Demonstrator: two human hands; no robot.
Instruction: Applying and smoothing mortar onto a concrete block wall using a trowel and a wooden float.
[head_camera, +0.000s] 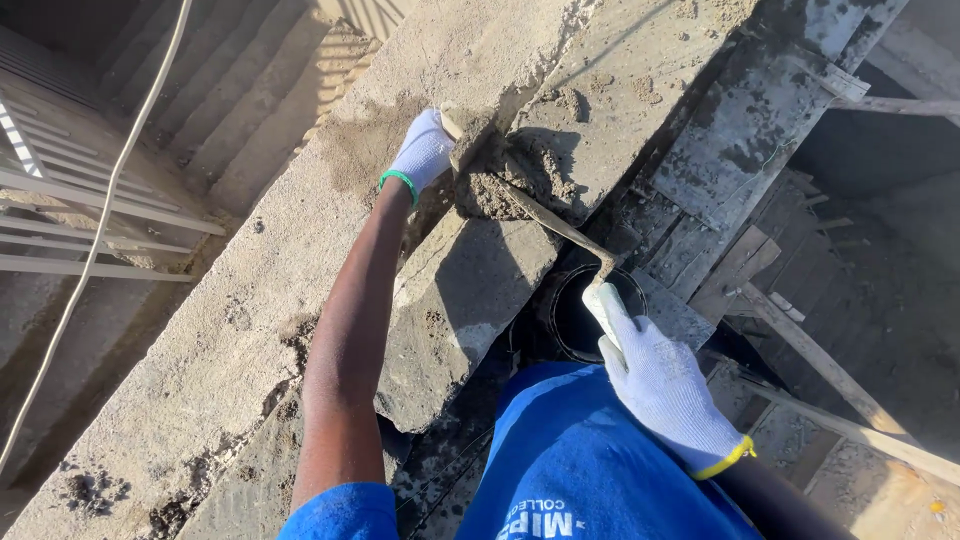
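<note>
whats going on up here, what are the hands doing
A person in white work gloves is spreading wet mortar on top of a concrete wall. The right hand has its grip on the handle of a trowel, whose blade sits in the mortar pile. The left hand presses a small flat piece against the mortar's edge. A dark round bucket sits just below, near the right hand.

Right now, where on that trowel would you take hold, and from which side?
Probably by the pale handle of the trowel, from the near side, as the right hand grips it now. The thin shank angles up from the handle to the blade, which is sunk in wet mortar on the concrete ledge. The left hand rests by the blade end.
</note>
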